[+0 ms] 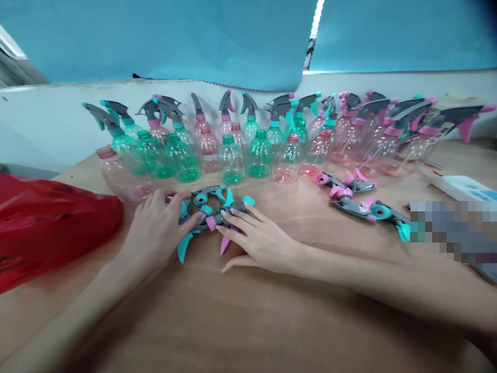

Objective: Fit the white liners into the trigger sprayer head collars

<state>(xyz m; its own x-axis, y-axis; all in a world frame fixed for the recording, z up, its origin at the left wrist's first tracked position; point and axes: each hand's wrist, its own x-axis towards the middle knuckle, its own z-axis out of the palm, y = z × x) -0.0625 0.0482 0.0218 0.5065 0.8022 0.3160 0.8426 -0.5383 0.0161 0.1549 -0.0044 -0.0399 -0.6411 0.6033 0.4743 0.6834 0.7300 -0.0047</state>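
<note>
Resting at a small heap of loose spray heads, 2 bare hands share the middle of the counter, as the head view has it. What would worry me is how those pieces lie crossed: a teal trigger and a pink trigger poke out toward the person, so tugging at 1 piece could hook its neighbours and send them skidding. The uncapped pink bottle, just beyond the left knuckles, seems to lean and looks the easiest to knock, should that hand push outward. A forward shove of the heap might also bump the open green bottle right behind it.

As for the fingers, those of the left hand are loosely bent at the heap's left end, thumb apart from forefinger, with grey pieces in the gap; whether they grip anything firmly, I can't tell. The right hand has its fingers spread and nearly flat, tips over the heap's right side, thumb well apart on the near side, gripping nothing. So the heap sits between and under the fingertips, while a farther batch lies off to the right, well apart from them.
</note>
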